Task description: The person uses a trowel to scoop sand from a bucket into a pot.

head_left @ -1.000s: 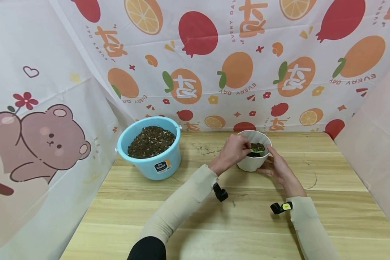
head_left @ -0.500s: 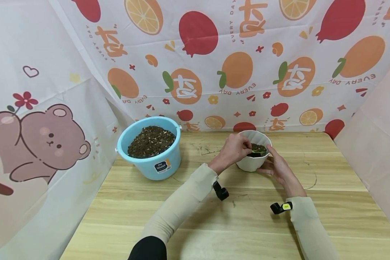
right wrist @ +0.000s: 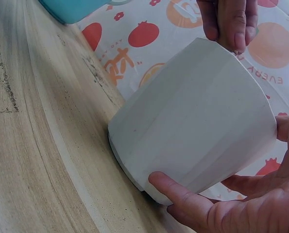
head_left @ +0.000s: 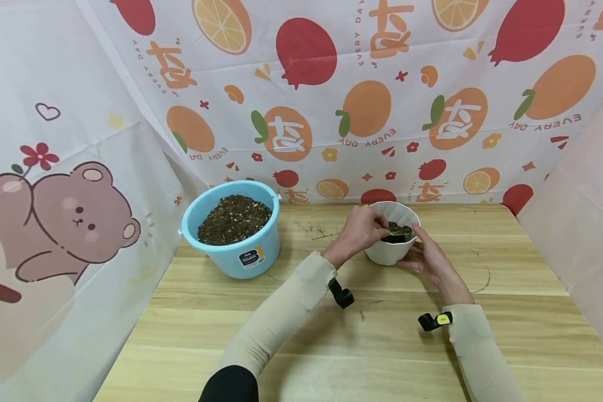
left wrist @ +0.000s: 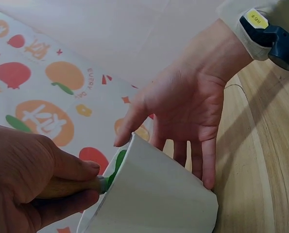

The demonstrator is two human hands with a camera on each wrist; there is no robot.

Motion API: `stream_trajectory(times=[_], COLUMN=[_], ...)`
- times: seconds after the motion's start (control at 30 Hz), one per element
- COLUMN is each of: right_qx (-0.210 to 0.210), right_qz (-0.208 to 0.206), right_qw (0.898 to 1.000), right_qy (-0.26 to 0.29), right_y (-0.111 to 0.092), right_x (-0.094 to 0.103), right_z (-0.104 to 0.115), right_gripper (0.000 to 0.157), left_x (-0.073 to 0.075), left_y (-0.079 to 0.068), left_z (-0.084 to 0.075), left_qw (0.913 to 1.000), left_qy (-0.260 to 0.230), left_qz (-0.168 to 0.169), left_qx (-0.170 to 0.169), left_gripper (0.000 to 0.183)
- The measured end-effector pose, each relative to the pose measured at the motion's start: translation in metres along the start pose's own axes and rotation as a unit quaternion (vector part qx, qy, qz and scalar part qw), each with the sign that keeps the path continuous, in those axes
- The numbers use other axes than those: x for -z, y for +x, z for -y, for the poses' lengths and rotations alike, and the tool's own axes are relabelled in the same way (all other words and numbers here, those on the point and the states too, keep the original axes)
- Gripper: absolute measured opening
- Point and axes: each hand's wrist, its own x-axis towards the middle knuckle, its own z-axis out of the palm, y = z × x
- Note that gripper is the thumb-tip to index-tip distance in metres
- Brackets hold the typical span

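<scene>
In the head view a white faceted flower pot (head_left: 384, 255) stands on the table, with dark soil (head_left: 398, 228) inside. The left hand (head_left: 360, 228) is at the pot's left rim and grips the wooden handle (left wrist: 71, 188) of a small garden trowel. Its green blade (left wrist: 117, 165) reaches over the rim into the pot; the blade's tip is hard to make out against the soil. At the pot's right side the right hand (head_left: 432, 259) holds it, thumb by the rim and fingers (right wrist: 176, 191) spread along the lower wall.
A light blue bucket (head_left: 251, 262) of soil stands at the back left. Bits of soil and thin twigs (head_left: 326, 234) lie scattered on the wooden table (head_left: 362, 357). A fruit-print cloth (head_left: 321, 156) hangs close behind the pot, with plainer cloth at both sides.
The trowel's green blade has tilted inside the pot, and less of its bright green shows than a second ago. Both hands have stayed almost in place; the pot stands where it was.
</scene>
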Motion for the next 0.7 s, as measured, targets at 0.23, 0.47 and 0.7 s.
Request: stream_trajectory(times=[0.23, 0.47, 0.7], right_qx=[0.001, 0.002, 0.004], right_qz=[-0.002, 0.001, -0.002], right_qw=[1.0, 1.0, 1.0], right_qy=[-0.002, 0.003, 0.002], right_y=[0.0011, 0.0001, 0.0005], right_x=[-0.0006, -0.0002, -0.0011], right_z=[-0.0013, -0.0009, -0.0015], right_gripper=[0.082, 0.082, 0.081], left_x=[0.0016, 0.0039, 0.0068], left_y=[-0.0013, -0.002, -0.0022], left_z=[-0.0001, 0.0005, 0.0007], left_qw=[0.9994, 0.9982, 0.9931], left_qy=[-0.028, -0.046, -0.089], left_qz=[-0.004, -0.019, -0.039], left_qx=[0.017, 0.033, 0.065], left_gripper=[0.007, 0.006, 0.007])
